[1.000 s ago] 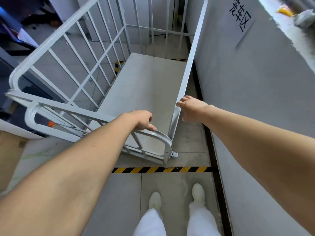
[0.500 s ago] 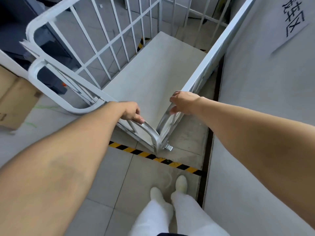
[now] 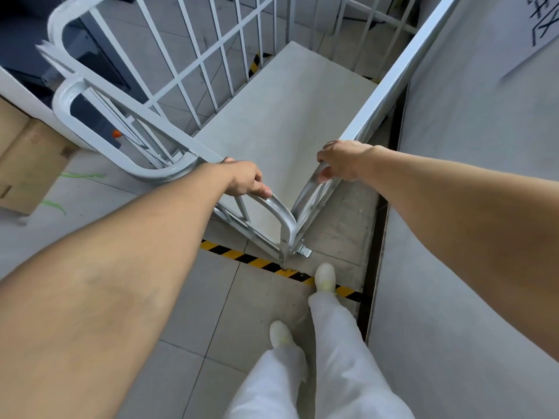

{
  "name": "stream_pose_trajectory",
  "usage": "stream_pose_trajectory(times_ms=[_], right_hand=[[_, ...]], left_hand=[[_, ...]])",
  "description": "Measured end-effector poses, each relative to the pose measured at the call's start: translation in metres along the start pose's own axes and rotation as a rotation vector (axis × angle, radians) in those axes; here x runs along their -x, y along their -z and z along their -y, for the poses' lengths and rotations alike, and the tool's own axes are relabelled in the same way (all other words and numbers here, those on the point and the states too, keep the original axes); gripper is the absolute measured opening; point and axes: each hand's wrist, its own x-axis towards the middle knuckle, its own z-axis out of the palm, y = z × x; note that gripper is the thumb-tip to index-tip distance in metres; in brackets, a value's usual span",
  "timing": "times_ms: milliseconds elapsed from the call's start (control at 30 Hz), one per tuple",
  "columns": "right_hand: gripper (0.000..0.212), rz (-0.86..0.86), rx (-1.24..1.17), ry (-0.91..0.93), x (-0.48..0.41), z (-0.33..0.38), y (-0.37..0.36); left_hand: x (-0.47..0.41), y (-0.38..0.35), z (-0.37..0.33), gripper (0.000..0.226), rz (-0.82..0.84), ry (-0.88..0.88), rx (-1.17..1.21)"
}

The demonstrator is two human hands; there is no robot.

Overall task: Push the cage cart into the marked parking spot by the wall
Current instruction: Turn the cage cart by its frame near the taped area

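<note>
Both hands grip the cage cart (image 3: 290, 122): left hand (image 3: 245, 180) and right hand (image 3: 341, 160) have fingers wrapped around rails. Grey wall (image 3: 484, 146) at 3 o'clock; striped floor tape (image 3: 242, 256) crosses the tile floor (image 3: 193, 313).

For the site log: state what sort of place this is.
Probably a warehouse or stockroom. A metal cage cart stands inside a bay edged with black-and-yellow floor tape, a paper sign is stuck on the wall, and a cardboard box sits nearby.

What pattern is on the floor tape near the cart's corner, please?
Diagonal yellow and black stripes on the floor tape, seen in the head view.
</note>
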Motion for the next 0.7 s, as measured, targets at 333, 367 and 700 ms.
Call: stream_pose_trajectory(times_ms=[333,367,700], right_hand=[[0.051,0.022,-0.004,-0.013,0.0027,0.0026,0.0016],[0.051,0.028,0.000,-0.015,0.0031,0.0028,0.0021],[0.057,0.074,0.066,-0.021,0.0016,0.0054,0.0071]], left_hand=[[0.0078,0.0008,-0.0044,0.038,-0.014,-0.003,0.009],[0.0082,0.0006,-0.0043,0.035,-0.010,-0.004,0.013],[0.0068,0.0006,-0.0032,0.029,0.001,-0.007,0.012]])
